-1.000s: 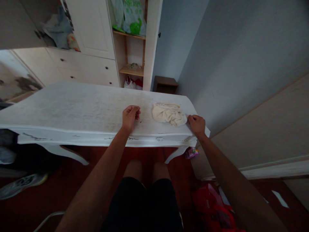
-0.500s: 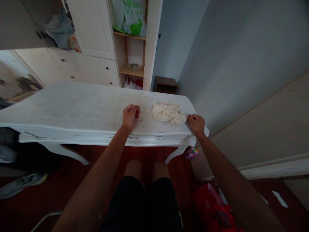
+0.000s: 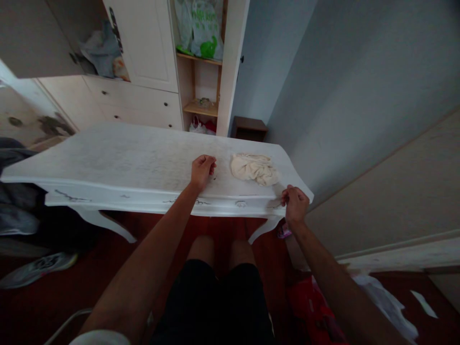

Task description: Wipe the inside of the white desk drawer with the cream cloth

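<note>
Now I'm seeing the cloth (image 3: 254, 169) lying lengthwise left-to-right on the bench (image 3: 118, 148), between the curled left hand (image 3: 203, 171) and slightly closer, curled right hand (image 3: 296, 203); whether they're pinching anything, I can't tell.

The crumpled cream cloth (image 3: 254, 170) lies on the right part of the long white curved-leg bench (image 3: 118, 148), between the left hand (image 3: 203, 171) and right hand (image 3: 295, 203). The tall white panelled wardrobe (image 3: 149, 48) stands behind the bench. The small brown box-shaped cabinet (image 3: 250, 123) sits right of the wardrobe. The pale low-cut shoe (image 3: 39, 270) lies on the dark-red floor (image 3: 223, 225), left.
</note>
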Demonstrator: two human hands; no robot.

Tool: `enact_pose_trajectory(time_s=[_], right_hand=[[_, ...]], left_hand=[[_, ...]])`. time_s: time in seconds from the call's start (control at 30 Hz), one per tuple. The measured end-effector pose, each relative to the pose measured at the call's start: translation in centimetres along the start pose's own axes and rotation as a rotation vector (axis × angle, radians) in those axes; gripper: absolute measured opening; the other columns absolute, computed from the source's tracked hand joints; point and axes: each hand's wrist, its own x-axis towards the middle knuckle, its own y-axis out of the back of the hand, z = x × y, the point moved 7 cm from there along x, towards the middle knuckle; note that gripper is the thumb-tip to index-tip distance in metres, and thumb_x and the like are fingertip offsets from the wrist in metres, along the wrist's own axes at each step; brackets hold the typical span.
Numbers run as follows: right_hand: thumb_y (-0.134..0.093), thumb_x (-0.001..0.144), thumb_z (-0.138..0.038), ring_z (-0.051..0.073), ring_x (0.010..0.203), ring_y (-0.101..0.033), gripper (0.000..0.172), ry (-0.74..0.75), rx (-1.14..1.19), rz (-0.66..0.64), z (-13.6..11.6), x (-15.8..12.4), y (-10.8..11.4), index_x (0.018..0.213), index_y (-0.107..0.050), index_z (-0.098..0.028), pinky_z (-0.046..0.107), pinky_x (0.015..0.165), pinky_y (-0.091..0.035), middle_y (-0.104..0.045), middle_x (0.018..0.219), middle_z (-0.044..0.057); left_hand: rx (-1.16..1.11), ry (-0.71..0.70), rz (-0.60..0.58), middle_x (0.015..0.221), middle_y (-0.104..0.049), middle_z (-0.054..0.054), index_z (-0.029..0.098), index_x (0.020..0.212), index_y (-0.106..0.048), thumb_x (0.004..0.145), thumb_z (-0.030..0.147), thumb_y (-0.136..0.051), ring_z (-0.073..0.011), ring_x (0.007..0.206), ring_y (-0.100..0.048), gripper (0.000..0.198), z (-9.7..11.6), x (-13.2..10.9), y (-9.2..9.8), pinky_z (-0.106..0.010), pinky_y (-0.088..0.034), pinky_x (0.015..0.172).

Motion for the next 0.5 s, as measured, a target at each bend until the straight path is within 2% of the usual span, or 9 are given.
enact_pose_trajectory(time_s=[0.07, 0.17, 0.23, 0.37, 0.5], right_hand=[[-0.064, 0.081, -0.043, 0.010, 0.045, -0.044, 0.033, -0.205, 0.143, -0.155, 2.3, -3.1, -1.4, 0.060, -0.054, -0.019, 0.023, 0.044, -0.034, -0.053, 0.055, -0.003], [-0.071, 0.078, -0.040, 0.012, 0.054, -0.056, 0.026, -0.665, 0.173, -0.483, 6.5, -8.2, -4.3, 0.071, -0.064, -0.016, 0.023, 0.050, -0.044, -0.064, 0.066, 0.003], [-0.071, 0.080, -0.036, 0.012, 0.059, -0.061, 0.021, -0.889, 0.173, -0.604, 8.1, -10.4, -5.4, 0.083, -0.067, -0.016, 0.023, 0.053, -0.048, -0.068, 0.076, 0.004], [-0.064, 0.088, -0.036, 0.010, 0.053, -0.059, 0.022, -1.136, 0.335, -0.675, 8.7, -11.0, -7.4, 0.097, -0.066, -0.016, 0.021, 0.047, -0.044, -0.068, 0.073, 0.002], [-0.054, 0.095, -0.040, 0.008, 0.044, -0.051, 0.031, -1.248, 0.522, -0.730, 8.2, -10.3, -9.3, 0.096, -0.064, -0.012, 0.018, 0.039, -0.035, -0.064, 0.064, 0.001]], left_hand=[[0.003, -0.002, -0.005, 0.056, -0.055, 0.003, 0.017, 0.062, -0.056, 0.066, 0.028, -0.064, -0.0062, 0.044, -0.045, 0.014, 0.0, 0.0, 0.0, -0.018, -0.034, 0.041], [0.018, -0.007, -0.008, 0.055, -0.055, 0.003, 0.017, 0.062, -0.056, 0.067, 0.028, -0.063, -0.0061, 0.045, -0.044, 0.014, 0.0, 0.0, -0.1, -0.018, -0.034, 0.041], [0.026, -0.008, -0.009, 0.056, -0.056, 0.003, 0.017, 0.062, -0.056, 0.067, 0.028, -0.063, -0.0060, 0.045, -0.045, 0.014, 0.1, 0.0, -0.1, -0.018, -0.034, 0.041], [0.037, -0.001, 0.000, 0.055, -0.055, 0.003, 0.017, 0.061, -0.056, 0.066, 0.027, -0.063, -0.0062, 0.045, -0.045, 0.013, 0.1, 0.0, -0.1, -0.017, -0.034, 0.041], [0.037, -0.009, 0.010, 0.054, -0.055, 0.003, 0.017, 0.060, -0.056, 0.065, 0.027, -0.063, -0.0065, 0.045, -0.045, 0.013, 0.0, 0.1, -0.1, -0.017, -0.034, 0.041]])
